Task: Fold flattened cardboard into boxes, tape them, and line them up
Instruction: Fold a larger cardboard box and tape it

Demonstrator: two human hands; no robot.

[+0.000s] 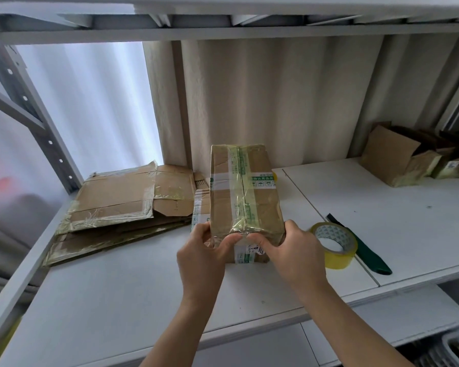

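Both hands grip the near end of the box (244,192): left hand (204,250) and right hand (289,250) curl over its taped edge, thumbs nearly meeting. Right of the grip lie the tape roll (334,245) and a green knife (366,250); left, flat cardboard (122,202); far right, finished boxes (403,157) on the shelf (143,300).

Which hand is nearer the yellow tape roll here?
Right. The right hand grips the taped brown cardboard box just left of the yellow tape roll; the left hand holds the box's far side.
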